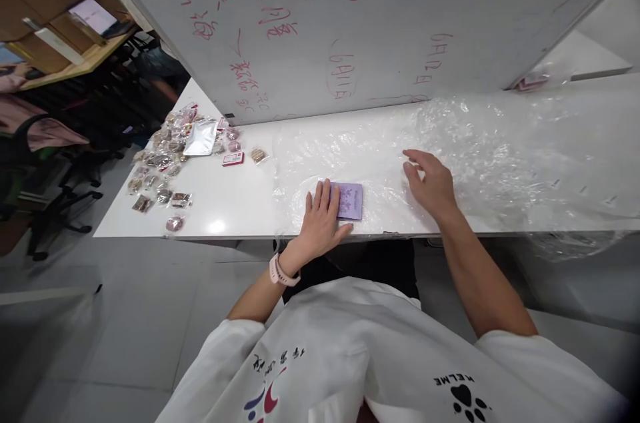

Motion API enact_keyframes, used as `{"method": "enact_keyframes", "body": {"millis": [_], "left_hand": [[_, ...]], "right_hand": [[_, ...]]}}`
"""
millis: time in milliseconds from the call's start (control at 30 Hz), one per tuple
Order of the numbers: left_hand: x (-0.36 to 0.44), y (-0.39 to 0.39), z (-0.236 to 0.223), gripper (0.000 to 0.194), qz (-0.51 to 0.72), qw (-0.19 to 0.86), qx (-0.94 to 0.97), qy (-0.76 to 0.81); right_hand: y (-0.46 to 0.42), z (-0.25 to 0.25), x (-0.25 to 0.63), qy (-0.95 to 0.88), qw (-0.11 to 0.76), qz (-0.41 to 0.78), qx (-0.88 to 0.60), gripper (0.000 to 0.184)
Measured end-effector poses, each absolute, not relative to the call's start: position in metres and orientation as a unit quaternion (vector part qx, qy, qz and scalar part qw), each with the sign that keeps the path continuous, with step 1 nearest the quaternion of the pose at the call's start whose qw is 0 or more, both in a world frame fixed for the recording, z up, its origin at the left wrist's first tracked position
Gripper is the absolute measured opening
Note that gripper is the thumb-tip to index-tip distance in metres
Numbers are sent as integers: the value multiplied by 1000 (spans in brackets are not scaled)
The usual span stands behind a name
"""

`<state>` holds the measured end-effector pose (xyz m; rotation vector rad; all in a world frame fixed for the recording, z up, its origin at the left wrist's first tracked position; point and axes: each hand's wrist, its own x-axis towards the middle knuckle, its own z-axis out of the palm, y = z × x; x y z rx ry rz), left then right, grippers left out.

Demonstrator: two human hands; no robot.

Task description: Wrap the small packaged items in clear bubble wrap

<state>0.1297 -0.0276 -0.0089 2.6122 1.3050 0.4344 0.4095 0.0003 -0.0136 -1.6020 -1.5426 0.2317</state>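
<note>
A small flat purple packet or booklet (351, 201) with a printed pattern lies on clear bubble wrap (345, 149) near the table's front edge. Flat on its left part rests my left hand (321, 215), fingers stretched out and a pink band on the wrist. My right hand (431, 184) is to the right of the packet, over the wrap, thumb and forefinger curved with a gap between them. Nothing shows in that hand. The wrap runs to the right into a crumpled heap (465, 143), part of which hangs over the front edge.
On the table's left lie several small wrapped snacks (163, 159), a silver pouch (201, 137) and a red-and-white card or box (233, 159). A whiteboard (375, 23) with red writing stands along the back. Office chairs (65, 169) and a desk (80, 63) are at the far left.
</note>
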Motion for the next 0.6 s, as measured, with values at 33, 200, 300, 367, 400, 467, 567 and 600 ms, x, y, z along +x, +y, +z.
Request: {"method": "enact_keyframes", "body": {"millis": [33, 200, 300, 367, 400, 467, 567, 600], "left_hand": [[123, -38, -5, 71, 200, 108, 870, 437], [76, -115, -26, 28, 404, 343, 685, 499], [58, -141, -69, 30, 420, 522, 423, 610], [55, -140, -91, 59, 450, 591, 268, 614], [56, -135, -97, 67, 460, 621, 221, 595], [57, -121, -95, 62, 449, 680, 200, 544], [54, -104, -67, 35, 354, 746, 279, 491], [51, -100, -55, 33, 323, 758, 303, 479]], "right_hand": [[-20, -9, 400, -609, 457, 82, -643, 35], [-143, -40, 364, -351, 548, 83, -754, 44], [-184, -87, 358, -187, 554, 317, -747, 45], [-186, -111, 357, -144, 546, 487, -666, 54], [-182, -118, 357, -143, 542, 557, -613, 58], [-167, -122, 357, -158, 532, 649, -520, 57], [-147, -106, 361, -198, 504, 702, -463, 40], [-142, -97, 363, -214, 492, 710, -456, 35]]}}
